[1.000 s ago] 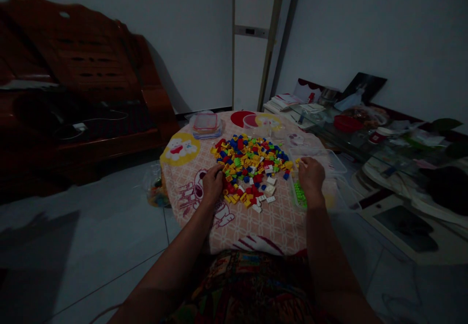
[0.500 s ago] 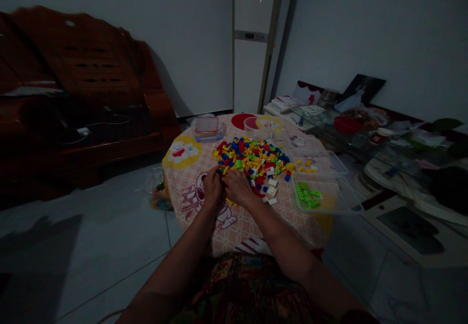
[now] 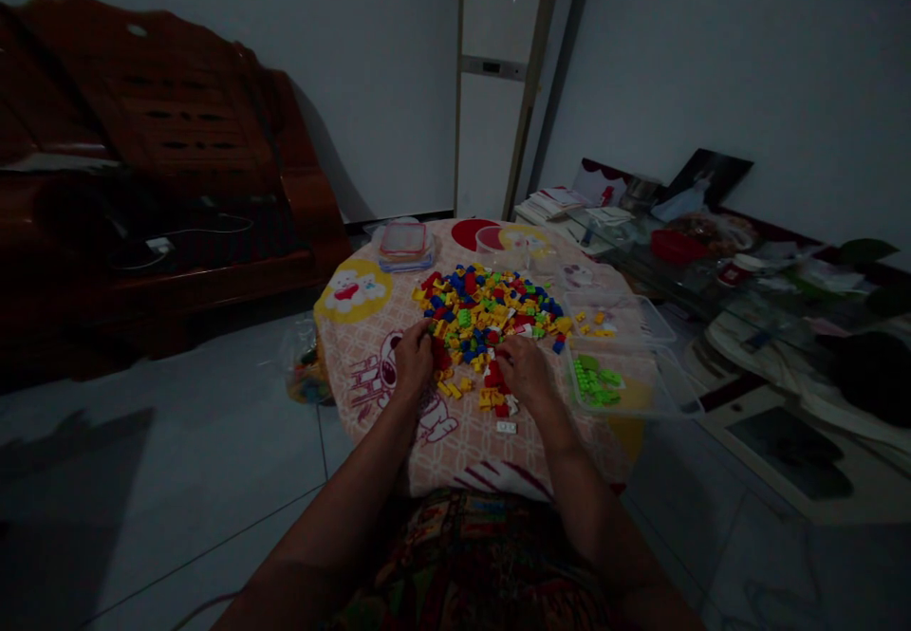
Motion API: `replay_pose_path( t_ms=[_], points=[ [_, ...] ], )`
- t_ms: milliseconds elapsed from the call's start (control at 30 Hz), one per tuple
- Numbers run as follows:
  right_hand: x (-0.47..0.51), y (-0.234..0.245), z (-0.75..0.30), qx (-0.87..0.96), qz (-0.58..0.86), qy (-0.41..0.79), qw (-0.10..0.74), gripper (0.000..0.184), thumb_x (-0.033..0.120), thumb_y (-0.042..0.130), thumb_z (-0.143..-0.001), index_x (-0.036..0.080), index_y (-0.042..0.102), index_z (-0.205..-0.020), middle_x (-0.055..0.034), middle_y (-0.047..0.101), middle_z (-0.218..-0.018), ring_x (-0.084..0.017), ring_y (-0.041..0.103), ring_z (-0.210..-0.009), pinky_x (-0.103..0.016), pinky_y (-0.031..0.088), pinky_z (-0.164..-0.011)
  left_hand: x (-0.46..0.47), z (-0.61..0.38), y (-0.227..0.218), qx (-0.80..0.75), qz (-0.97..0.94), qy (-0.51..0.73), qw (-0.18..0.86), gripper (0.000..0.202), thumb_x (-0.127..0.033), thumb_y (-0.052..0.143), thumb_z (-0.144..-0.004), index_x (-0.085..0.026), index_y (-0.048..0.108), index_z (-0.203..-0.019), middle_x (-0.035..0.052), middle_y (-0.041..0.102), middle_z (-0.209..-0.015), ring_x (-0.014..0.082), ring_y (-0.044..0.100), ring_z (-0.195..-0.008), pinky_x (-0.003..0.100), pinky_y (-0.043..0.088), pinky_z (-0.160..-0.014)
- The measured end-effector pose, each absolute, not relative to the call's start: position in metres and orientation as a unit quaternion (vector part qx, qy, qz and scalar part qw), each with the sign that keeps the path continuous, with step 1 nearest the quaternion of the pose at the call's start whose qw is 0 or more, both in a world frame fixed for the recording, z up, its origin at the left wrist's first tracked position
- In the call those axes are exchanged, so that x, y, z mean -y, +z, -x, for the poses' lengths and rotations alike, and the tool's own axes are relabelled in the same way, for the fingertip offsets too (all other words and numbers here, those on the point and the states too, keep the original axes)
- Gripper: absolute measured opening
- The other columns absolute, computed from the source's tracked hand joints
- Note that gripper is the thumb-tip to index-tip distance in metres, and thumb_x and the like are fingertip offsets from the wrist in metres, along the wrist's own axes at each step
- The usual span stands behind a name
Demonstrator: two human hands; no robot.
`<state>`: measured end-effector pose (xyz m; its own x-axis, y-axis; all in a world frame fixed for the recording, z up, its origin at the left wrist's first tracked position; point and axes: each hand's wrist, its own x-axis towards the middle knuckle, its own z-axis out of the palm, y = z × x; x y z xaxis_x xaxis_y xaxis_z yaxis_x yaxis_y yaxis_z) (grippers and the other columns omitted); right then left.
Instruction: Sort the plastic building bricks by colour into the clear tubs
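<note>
A pile of toy building bricks (image 3: 491, 304) in yellow, blue, red, green and white spreads over the table. My left hand (image 3: 414, 358) is at the pile's near left edge, fingers curled together beside some red bricks (image 3: 440, 356); what they hold, if anything, is hidden. On the pile's near right side, my right hand (image 3: 525, 367) has its fingers bent down and closed over red and white bricks, their tips partly hidden. Several yellow bricks (image 3: 452, 384) lie between the hands. A white brick (image 3: 506, 428) lies nearest to me.
To the right, one clear tray (image 3: 659, 403) holds green bricks (image 3: 596, 382); another behind it holds a few yellow bricks (image 3: 596, 324). Stacked containers with a red rim (image 3: 404, 240) stand at the back left. A patterned cloth (image 3: 476, 451) covers the round table. A cluttered glass table (image 3: 676, 275) stands right.
My right hand has moved right, away from my left hand, uncovering bricks between them. Some white and yellow bricks now lie nearer to me. My left hand stays almost in place.
</note>
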<state>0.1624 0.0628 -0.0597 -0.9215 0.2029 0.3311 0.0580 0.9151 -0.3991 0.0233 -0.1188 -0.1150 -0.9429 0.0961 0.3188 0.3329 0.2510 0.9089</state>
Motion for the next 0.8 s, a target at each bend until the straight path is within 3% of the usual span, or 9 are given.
replay_pose_path(
  t_ms=[67,233,367,567,800],
  points=[
    [-0.062,-0.058,-0.162,0.962,0.073,0.191,0.182,0.021,0.009,0.058,-0.090,0.018,0.075,-0.097,-0.0098,0.070,-0.105,-0.023,0.060,-0.104,-0.035,0.043,-0.098,0.119,-0.023,-0.115,0.785,0.138,-0.596,0.097,0.043,-0.018,0.048,-0.083,-0.019,0.075,-0.117,0.0091,0.073,-0.125,0.0260,0.064,-0.121,0.046,0.046,-0.114],
    [-0.043,-0.056,-0.155,0.970,0.086,0.166,0.155,0.018,0.018,0.060,-0.092,0.018,0.075,-0.102,-0.0120,0.066,-0.121,-0.025,0.056,-0.114,-0.037,0.042,-0.101,0.119,-0.023,-0.115,0.784,0.142,-0.597,0.096,0.042,-0.019,0.049,-0.084,-0.019,0.074,-0.117,0.0092,0.073,-0.125,0.0251,0.065,-0.121,0.045,0.046,-0.113],
    [-0.025,-0.056,-0.149,0.977,0.125,0.119,0.124,0.018,0.025,0.060,-0.093,0.016,0.074,-0.100,-0.0148,0.064,-0.122,-0.029,0.054,-0.114,-0.041,0.041,-0.102,0.118,-0.023,-0.116,0.784,0.138,-0.595,0.106,0.042,-0.018,0.051,-0.082,-0.021,0.074,-0.117,0.0080,0.073,-0.124,0.0247,0.064,-0.121,0.046,0.045,-0.114],
    [-0.015,-0.055,-0.150,0.977,0.154,0.102,0.105,0.017,0.016,0.065,-0.084,0.015,0.071,-0.099,-0.0147,0.066,-0.115,-0.029,0.054,-0.114,-0.044,0.035,-0.107,0.118,-0.023,-0.116,0.786,0.137,-0.595,0.097,0.043,-0.019,0.052,-0.082,-0.021,0.073,-0.119,0.0076,0.073,-0.124,0.0245,0.064,-0.121,0.045,0.046,-0.114],
    [-0.023,-0.070,-0.152,0.967,0.121,0.146,0.173,0.019,0.012,0.058,-0.081,0.017,0.066,-0.098,-0.0140,0.067,-0.109,-0.029,0.054,-0.108,-0.043,0.038,-0.103,0.119,-0.023,-0.116,0.786,0.139,-0.594,0.098,0.042,-0.019,0.053,-0.081,-0.019,0.073,-0.119,0.0097,0.072,-0.125,0.0258,0.065,-0.120,0.046,0.046,-0.113]
  ],
)
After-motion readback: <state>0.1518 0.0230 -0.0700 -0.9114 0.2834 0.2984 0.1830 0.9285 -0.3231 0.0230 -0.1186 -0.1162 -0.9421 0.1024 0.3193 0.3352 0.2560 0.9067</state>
